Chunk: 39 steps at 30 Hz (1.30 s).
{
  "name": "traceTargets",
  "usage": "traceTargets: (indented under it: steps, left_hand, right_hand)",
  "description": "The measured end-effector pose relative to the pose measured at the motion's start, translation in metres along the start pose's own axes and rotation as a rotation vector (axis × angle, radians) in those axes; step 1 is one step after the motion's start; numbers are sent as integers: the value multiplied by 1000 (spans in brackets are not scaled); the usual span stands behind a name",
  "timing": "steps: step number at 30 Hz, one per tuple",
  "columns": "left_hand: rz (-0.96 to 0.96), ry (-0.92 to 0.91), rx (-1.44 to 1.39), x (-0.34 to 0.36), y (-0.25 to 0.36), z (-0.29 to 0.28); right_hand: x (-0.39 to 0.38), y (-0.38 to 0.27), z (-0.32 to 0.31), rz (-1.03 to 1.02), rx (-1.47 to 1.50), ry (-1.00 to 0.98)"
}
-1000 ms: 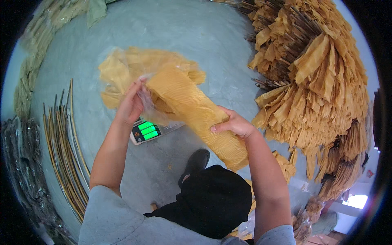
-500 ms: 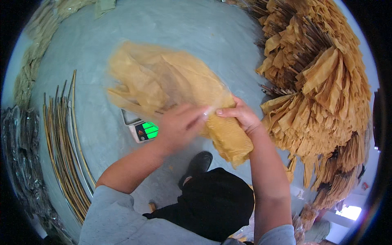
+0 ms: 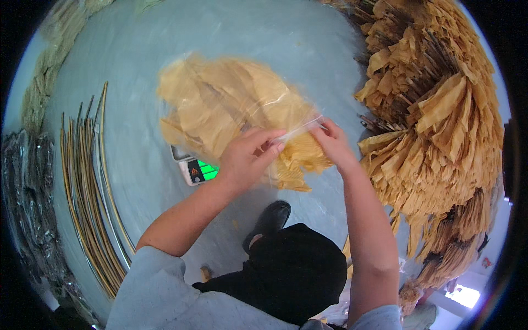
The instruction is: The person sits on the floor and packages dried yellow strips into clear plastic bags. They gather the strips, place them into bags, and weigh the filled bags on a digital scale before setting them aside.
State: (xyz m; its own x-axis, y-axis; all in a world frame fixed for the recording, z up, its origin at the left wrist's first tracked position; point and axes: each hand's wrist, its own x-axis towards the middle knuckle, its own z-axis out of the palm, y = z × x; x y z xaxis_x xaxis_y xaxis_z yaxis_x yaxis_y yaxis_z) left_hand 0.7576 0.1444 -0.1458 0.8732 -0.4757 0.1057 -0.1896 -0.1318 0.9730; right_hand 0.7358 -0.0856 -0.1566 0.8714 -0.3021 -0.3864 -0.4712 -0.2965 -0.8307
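Note:
A clear plastic bag [image 3: 273, 98] full of dried yellow-brown leaves hangs in front of me, its mouth facing my body. A crumpled end of the leaves [image 3: 301, 155] sticks out through that mouth. My left hand [image 3: 248, 157] pinches the bag's rim between thumb and fingers. At the other side of the mouth my right hand [image 3: 334, 144] is closed on the rim, against the leaves; its fingertips are partly hidden by the film and leaves. Partly covered by the bag, a small digital scale [image 3: 192, 166] with a green-lit display lies below it.
Long thin sticks [image 3: 91, 203] lie at the left. Dark, shiny plastic wrapping [image 3: 30, 203] is piled along the left edge. A big heap of dried leaves [image 3: 434, 148] on sticks fills the right side. Grey sheeting [image 3: 132, 82] covers the floor, and my shoe [image 3: 269, 223] stands on it.
The leaf end has gone further into the bag, so less sticks out. My right hand has shifted from around the leaves up to the bag's mouth. My left hand has steadied on the rim.

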Motion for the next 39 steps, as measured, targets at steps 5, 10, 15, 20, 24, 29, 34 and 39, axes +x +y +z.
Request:
traceTargets:
  steps: [5,10,15,20,24,29,34,39]
  left_hand:
    - [146,109,85,-25,-12,11]
    - [133,-61,58,-93,-13,37]
    - [-183,-211,-29,-167,-55,54]
    - [-533,-147,-251,-205,-104,57]
    - [-676,-91,-424,-193,-115,55]
    - [-753,-199,-319,-169,-98,66]
    - [-764,-462,-502,-143,-121,102]
    - [-783,-790,-254,-109,-90,144]
  right_hand:
    - [-38,27,-3,151,272,122]
    - [-38,45,-6,83,451,373]
    - [-69,66,-21,99,355,364]
    - [-119,104,-22,207,384,356]
    - [-152,140,-20,293,442,319]
    - [-193,185,-13,252,494,111]
    - [-263,271,18,426,157,138]
    - [-349,372,-9,767,5,473]
